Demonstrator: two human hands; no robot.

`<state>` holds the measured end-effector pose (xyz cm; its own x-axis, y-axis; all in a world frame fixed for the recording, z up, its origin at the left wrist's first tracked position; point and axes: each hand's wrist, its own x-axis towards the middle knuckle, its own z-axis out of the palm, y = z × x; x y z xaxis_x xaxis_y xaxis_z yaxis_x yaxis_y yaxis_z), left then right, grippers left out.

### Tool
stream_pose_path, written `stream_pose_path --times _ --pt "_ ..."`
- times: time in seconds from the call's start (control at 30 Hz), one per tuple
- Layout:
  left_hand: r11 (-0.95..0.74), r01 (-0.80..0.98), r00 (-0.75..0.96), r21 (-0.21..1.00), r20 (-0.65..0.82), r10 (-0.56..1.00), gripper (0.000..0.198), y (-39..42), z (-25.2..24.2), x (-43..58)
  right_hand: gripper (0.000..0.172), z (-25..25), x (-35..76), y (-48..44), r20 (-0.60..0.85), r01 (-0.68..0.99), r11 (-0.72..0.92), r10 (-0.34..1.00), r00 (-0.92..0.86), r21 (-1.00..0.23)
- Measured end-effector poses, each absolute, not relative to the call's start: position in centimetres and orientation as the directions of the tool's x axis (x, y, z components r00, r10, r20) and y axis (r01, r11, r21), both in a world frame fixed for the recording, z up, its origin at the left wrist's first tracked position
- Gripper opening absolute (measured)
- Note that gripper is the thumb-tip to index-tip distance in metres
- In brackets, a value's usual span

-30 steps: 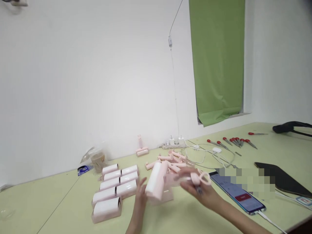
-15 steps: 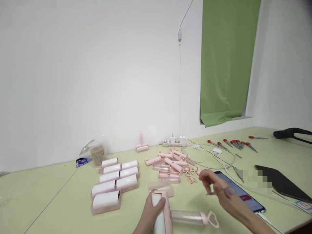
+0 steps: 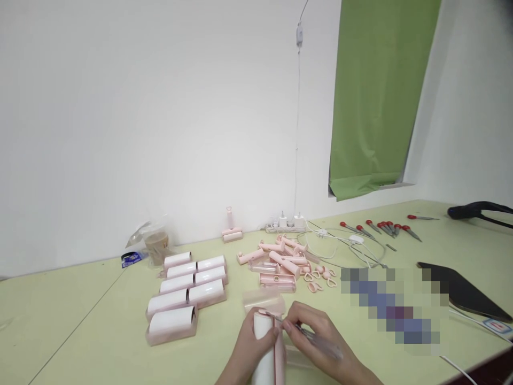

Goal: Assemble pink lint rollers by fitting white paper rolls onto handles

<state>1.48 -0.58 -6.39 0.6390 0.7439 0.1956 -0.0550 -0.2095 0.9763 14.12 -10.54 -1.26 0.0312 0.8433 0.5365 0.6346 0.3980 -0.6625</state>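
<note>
A pink-framed lint roller with a white paper roll (image 3: 263,350) stands out near the bottom centre, and my left hand (image 3: 253,342) is wrapped round it. My right hand (image 3: 315,334) pinches a slim metal-tipped tool (image 3: 310,336), its tip at the top end of the roll. The tool's rear part is blurred. Part of the clear handle shows below my right hand. Just beyond the roller lies a clear cover (image 3: 262,301). Pink roller frames and handle parts (image 3: 284,263) are heaped behind it, with small heart-shaped loops (image 3: 315,287) beside them.
Several white rolls in clear pinkish covers (image 3: 171,321) stand in rows at the left. A bagged cup (image 3: 157,245), an upright roller (image 3: 232,234) and a power strip (image 3: 284,228) are along the wall. Red-ended tools (image 3: 387,229), cables and a dark flat board (image 3: 460,291) lie right.
My right hand has moved left from above the phone area to the roller, bringing the slim tool to its top end. My left hand still holds the roller. The view has shifted slightly.
</note>
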Motion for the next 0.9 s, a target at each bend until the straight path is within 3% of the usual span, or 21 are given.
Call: stream_pose_path --times 0.13,0.27,0.57,0.7,0.8,0.9 --pt "-0.194 -0.049 0.615 0.98 0.182 0.767 0.035 -1.2 -6.2 1.5 0.016 -0.8 14.5 -10.8 0.407 0.55 0.302 0.91 0.076 -0.778" --pt "-0.173 -0.038 0.568 0.984 0.164 0.807 0.033 -1.5 -6.1 1.5 0.021 -0.9 14.9 -11.3 0.352 0.45 0.277 0.931 0.091 -0.849" --pt "-0.159 -0.034 0.607 0.987 0.147 0.781 0.039 -1.4 -5.6 1.4 0.023 -1.9 15.1 -11.1 0.331 0.435 0.267 0.941 0.075 -0.86" --pt "-0.052 -0.012 0.639 0.999 0.048 0.768 0.049 -1.2 -5.8 1.4 0.021 -1.7 15.0 -11.0 0.298 0.414 0.266 0.954 0.015 -0.871" --pt "0.029 -0.011 0.646 1.0 -0.015 0.763 0.051 -1.3 -5.9 1.3 0.019 -1.4 15.0 -11.0 0.29 0.466 0.27 0.956 -0.028 -0.842" --pt "-0.012 -0.053 0.638 0.999 0.043 0.769 0.043 -1.5 -5.7 1.0 0.016 -2.4 15.0 -10.9 0.314 0.577 0.28 0.948 -0.042 -0.767"
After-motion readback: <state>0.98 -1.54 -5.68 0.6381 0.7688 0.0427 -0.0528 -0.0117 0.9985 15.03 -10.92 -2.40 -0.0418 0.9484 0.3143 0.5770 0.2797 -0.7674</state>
